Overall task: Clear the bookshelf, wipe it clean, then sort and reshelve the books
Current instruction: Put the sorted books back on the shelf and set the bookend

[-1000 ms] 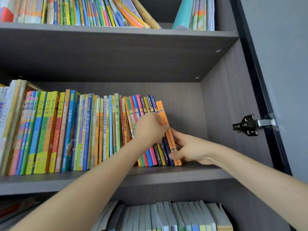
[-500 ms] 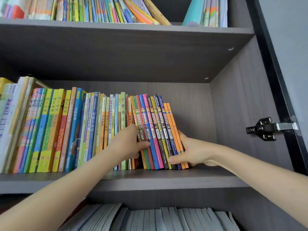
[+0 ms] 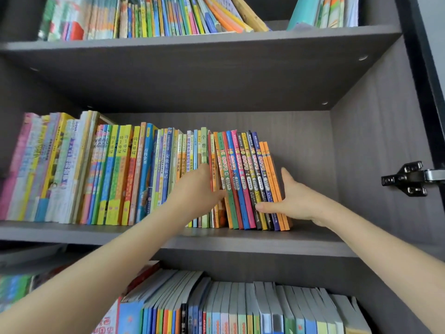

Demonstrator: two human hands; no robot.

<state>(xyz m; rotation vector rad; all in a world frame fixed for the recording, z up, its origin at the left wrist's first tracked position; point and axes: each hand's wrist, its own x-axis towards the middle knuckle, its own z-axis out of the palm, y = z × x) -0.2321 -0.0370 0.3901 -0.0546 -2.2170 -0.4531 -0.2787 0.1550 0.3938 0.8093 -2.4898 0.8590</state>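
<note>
Clearing middle shelf (image 3: 240, 239): leaning bundle of thin books (image 3: 243, 179) at frame centre, bracketed from both sides.
Left hand (image 3: 199, 189): fingers pushed into the gap left of the bundle, hidden, curl unknown.
Right hand (image 3: 298, 201): fingers (image 3: 286, 177) flat on the outer orange cover, thumb hooked across the spines.
Risk: weak squeeze, inner books slipping out on the lift; neighbouring row (image 3: 108, 174) toppling into the gap.
</note>
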